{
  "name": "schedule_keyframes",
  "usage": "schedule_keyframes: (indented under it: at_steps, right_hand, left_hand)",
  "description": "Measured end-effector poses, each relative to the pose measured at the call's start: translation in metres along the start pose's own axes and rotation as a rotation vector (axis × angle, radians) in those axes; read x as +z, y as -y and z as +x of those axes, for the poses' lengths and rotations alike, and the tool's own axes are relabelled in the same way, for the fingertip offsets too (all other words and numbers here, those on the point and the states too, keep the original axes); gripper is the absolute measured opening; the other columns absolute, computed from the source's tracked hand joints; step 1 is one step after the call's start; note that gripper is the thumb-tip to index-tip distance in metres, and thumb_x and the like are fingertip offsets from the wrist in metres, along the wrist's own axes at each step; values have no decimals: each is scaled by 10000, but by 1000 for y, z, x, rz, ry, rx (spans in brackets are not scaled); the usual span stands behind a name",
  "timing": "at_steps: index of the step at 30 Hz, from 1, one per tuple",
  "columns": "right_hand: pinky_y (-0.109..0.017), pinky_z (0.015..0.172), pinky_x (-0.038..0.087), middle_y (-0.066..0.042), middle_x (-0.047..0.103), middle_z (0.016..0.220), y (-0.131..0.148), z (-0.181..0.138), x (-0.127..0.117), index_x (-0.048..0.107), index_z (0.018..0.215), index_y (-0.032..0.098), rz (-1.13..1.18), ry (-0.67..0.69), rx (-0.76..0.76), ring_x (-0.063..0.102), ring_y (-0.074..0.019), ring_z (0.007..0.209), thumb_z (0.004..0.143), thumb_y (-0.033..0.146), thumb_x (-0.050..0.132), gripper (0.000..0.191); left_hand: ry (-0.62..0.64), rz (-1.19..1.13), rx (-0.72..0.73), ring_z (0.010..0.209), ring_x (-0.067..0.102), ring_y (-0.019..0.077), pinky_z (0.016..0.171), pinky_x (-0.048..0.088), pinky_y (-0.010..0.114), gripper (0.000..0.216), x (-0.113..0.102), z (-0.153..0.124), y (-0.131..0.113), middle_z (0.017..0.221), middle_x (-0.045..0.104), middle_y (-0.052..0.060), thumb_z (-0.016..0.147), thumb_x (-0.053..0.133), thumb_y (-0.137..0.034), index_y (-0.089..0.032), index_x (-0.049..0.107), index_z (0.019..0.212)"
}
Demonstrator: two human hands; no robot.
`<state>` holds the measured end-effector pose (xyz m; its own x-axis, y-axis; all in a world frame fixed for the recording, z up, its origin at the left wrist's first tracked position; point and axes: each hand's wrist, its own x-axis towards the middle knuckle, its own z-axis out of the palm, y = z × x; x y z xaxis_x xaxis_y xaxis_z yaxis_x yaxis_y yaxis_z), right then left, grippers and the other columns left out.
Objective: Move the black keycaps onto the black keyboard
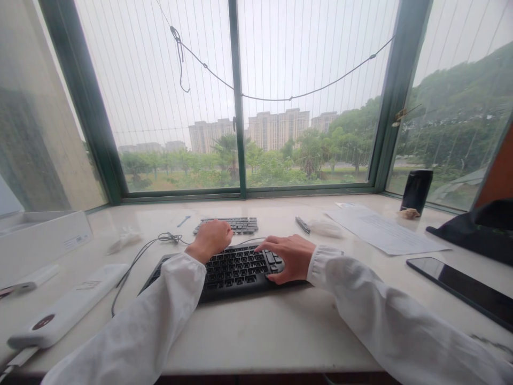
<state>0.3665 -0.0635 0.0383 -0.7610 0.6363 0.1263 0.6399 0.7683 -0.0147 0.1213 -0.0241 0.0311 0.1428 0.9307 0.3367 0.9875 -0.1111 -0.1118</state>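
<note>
A black keyboard point(236, 267) lies on the white counter, with most of its key sockets bare and a few keycaps on at the right. Behind it, loose black keycaps point(245, 225) stand in rows. My left hand point(212, 239) is closed above the keyboard's back edge, beside those rows; whatever its fingers may hold is hidden. Over the keyboard's right part rests my right hand point(289, 256), thumb and fingers apart, its fingertips at the remaining keycaps.
A cable point(136, 264) runs left of the keyboard. Further left lie a white power bank point(72, 299) and a white box point(44, 235). On the right are a paper sheet point(385, 230), a phone point(460, 286) and a black can point(417, 191). A small dark tool point(302, 224) lies behind my right hand.
</note>
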Motion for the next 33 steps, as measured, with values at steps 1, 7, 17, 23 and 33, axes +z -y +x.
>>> schedule_keyframes:
  at_steps: [1,7,17,23,33]
  right_hand:
    - [-365,797,468,-61,578,1271,-3,0,0,504,1305,309,3,-7,0,641,-272,955,705,544,623,655]
    - [-367,844,449,-51,599,1231,-20,5,8,563,1239,299,129,-121,-40,616,-255,1010,752,580,612,564]
    - [-287,676,400,2,699,881,-49,17,27,691,903,283,30,-312,299,622,-168,798,855,412,525,216]
    - [-285,667,394,5,711,857,-58,48,29,701,907,289,-29,-241,344,627,-171,790,855,442,509,251]
    - [-311,739,444,-34,712,971,-57,130,39,712,983,291,-62,-91,388,634,-203,866,783,432,602,268]
  left_hand:
    - [3,-1,0,774,649,230,730,479,339,379,0,0,0,801,694,103,867,385,-365,-190,720,828]
    - [29,-7,-19,817,647,223,782,480,338,376,-2,-1,-3,850,699,112,866,390,-351,-182,726,866]
    - [42,-22,30,815,651,257,748,496,380,378,1,0,1,866,695,131,863,380,-338,-167,717,855]
    - [62,-20,11,860,657,270,766,503,376,331,6,1,3,913,692,172,838,438,-301,-120,710,892]
    - [45,-42,23,897,650,271,803,495,379,344,7,0,-1,910,687,168,863,430,-317,-123,704,936]
